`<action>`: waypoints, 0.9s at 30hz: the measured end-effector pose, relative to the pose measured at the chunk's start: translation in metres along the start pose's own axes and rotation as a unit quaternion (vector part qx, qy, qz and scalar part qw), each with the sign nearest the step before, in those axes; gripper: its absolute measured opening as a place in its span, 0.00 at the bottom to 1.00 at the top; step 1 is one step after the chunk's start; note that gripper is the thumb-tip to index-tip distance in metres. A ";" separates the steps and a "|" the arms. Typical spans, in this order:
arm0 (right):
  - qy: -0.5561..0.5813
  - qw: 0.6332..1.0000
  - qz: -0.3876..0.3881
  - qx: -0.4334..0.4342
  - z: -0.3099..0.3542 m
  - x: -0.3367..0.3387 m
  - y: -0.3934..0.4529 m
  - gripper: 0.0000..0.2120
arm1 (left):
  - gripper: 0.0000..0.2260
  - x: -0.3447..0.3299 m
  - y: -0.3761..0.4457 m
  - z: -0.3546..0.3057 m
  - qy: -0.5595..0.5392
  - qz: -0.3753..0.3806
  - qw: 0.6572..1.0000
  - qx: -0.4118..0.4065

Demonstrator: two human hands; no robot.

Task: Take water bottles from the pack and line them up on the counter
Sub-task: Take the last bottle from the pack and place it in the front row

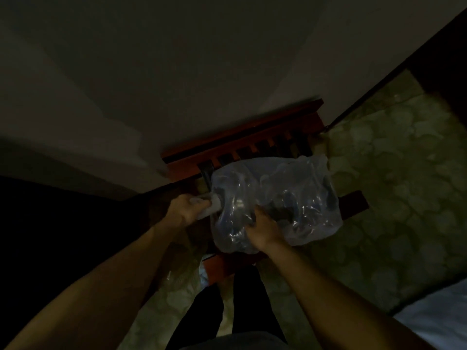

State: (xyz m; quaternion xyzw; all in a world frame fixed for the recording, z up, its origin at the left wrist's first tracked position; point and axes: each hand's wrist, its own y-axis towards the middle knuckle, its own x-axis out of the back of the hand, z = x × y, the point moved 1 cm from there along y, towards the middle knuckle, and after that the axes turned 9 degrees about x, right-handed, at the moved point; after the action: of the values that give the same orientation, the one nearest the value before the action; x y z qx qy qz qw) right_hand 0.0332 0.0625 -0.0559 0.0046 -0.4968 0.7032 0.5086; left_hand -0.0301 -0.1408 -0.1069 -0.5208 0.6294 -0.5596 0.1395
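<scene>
A pack of water bottles [290,193] wrapped in clear bluish plastic lies on a red-brown wooden slatted rack [242,145]. Bottle shapes show dimly through the film. My left hand [188,207] is shut on a bunched piece of the plastic wrap at the pack's left end. At the pack's near edge my right hand [262,228] presses into the wrap, fingers curled into the plastic. No bottle is outside the pack in this dim view.
The rack stands against a pale wall [177,72]. A dark counter or cabinet [63,223] fills the left. Green patterned floor [391,185] spreads to the right. A white bed corner [439,322] sits at the lower right. My legs [237,306] stand below the rack.
</scene>
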 end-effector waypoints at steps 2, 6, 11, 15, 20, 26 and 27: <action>-0.001 1.000 0.000 -0.001 0.012 0.005 -0.003 0.28 | 0.20 0.013 -0.017 -0.005 0.050 -0.017 0.999 -0.005; -0.021 0.999 0.026 -0.020 0.039 0.013 -0.013 0.27 | 0.21 0.044 -0.046 -0.005 0.065 -0.055 0.996 -0.010; -0.144 0.990 -0.001 -0.003 0.082 0.018 -0.039 0.13 | 0.21 0.087 -0.084 -0.004 -0.029 -0.081 0.996 -0.018; 0.023 1.000 -0.011 0.012 0.135 0.014 -0.049 0.16 | 0.32 0.121 -0.120 -0.002 -0.131 -0.105 0.986 -0.023; 0.233 0.970 0.042 0.050 0.206 0.004 -0.074 0.30 | 0.21 0.151 -0.166 -0.003 -0.324 -0.112 0.933 -0.108; 0.385 0.903 0.090 0.167 0.261 0.007 -0.124 0.27 | 0.12 0.178 -0.229 -0.005 -0.459 -0.030 0.862 -0.214; 0.407 0.888 0.098 0.188 0.268 0.010 -0.133 0.25 | 0.14 0.181 -0.241 -0.003 -0.468 -0.027 0.853 -0.230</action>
State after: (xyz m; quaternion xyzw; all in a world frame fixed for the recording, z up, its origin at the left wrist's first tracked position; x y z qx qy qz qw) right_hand -0.0095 -0.1205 0.1769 -0.2359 -0.1025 0.7698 0.5841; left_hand 0.0122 -0.2450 0.1731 -0.7549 0.5865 -0.0928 0.2785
